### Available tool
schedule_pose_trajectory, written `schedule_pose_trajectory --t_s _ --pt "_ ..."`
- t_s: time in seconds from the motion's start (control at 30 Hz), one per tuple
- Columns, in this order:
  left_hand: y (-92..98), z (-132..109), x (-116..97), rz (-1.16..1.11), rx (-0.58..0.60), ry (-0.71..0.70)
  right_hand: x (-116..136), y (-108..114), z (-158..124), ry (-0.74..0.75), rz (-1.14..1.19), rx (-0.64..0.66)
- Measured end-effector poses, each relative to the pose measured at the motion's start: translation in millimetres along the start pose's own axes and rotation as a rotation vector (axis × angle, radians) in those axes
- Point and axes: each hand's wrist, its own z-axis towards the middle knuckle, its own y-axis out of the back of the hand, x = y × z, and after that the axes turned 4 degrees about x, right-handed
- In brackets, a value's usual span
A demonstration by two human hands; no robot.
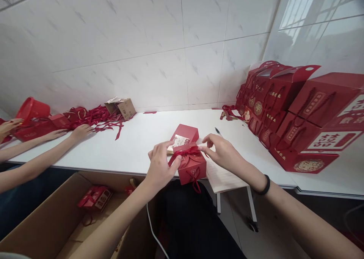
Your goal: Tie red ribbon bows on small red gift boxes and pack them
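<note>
A small red box (192, 171) sits at the table's front edge, with a red ribbon (187, 152) looped across its top and a cord hanging from its front. My left hand (162, 164) is at the box's left side, fingers pinched on the ribbon. On the other side my right hand (217, 150) has its thumb and index finger closed on the ribbon's right part. Behind the small box lies another red box (186, 132) with a pale printed label.
Red gift boxes (287, 115) are stacked at the right. A notebook (224, 175) and pen (217, 131) lie by my right hand. Ribbons (99, 115), a small carton (126, 109) and other people's hands (82, 132) are at the left. Below stands a large carton (42, 213).
</note>
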Motion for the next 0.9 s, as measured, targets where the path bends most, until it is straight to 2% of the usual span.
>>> schedule_pose_trajectory --t_s 0.1,0.2,0.33,0.43,0.6,0.7,0.9 --pt "1.5 3 -4 -0.026 0.111 0.139 3 -1 2 -0.19 0.093 0.146" --pt "1.4 5 -7 -0.172 0.234 0.204 8 -4 4 -0.236 0.151 0.215" --pt "-1.7 3 -10 -0.298 0.182 0.208 18 -7 7 -0.296 0.168 0.261" --pt "-5.5 -1 -11 -0.267 0.121 0.176 21 -10 9 -0.307 0.148 0.27" --pt "-10.8 -7 -9 -0.174 0.072 0.015 15 -11 11 -0.316 0.176 0.285" --pt "-10.8 -7 -8 -0.224 0.111 0.001 13 -11 12 -0.323 0.268 0.307" --pt "-7.4 0 -8 -0.434 0.224 0.096 14 -14 15 -0.355 0.322 0.276"
